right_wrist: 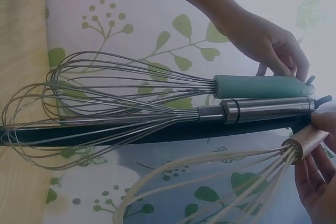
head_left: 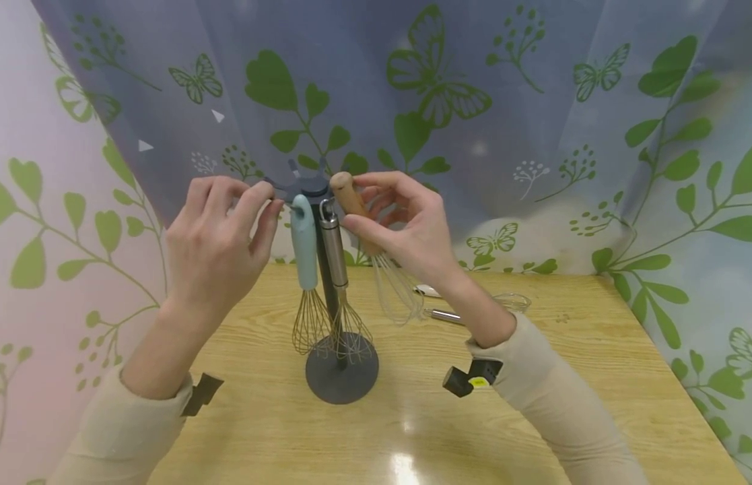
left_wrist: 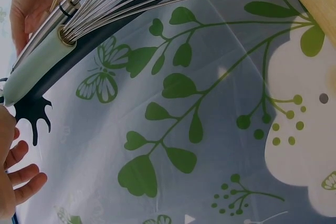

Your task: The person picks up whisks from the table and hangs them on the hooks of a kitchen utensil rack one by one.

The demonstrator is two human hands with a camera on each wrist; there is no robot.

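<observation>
My right hand (head_left: pixel 412 222) pinches the wooden handle of a whisk (head_left: pixel 350 195) between thumb and fingers, beside the top of a dark whisk stand (head_left: pixel 342 377). This whisk's pale wires (right_wrist: pixel 210 166) slant down and right in the head view. From two of the stand's hooks hang a whisk with a light-blue handle (head_left: pixel 304 246) and a steel-handled whisk (head_left: pixel 335 252), wires downward. At the stand's top left, my left hand (head_left: pixel 215 236) pinches at a hook close to the light-blue handle's end; its other fingers (left_wrist: pixel 32 184) are loosely bent.
On the wooden table (head_left: pixel 260 417), behind my right forearm, lies another whisk with a steel handle (head_left: pixel 443 316). A white-ended item (head_left: pixel 427 291) lies near it, partly hidden. A patterned curtain (head_left: pixel 363 81) hangs behind the table.
</observation>
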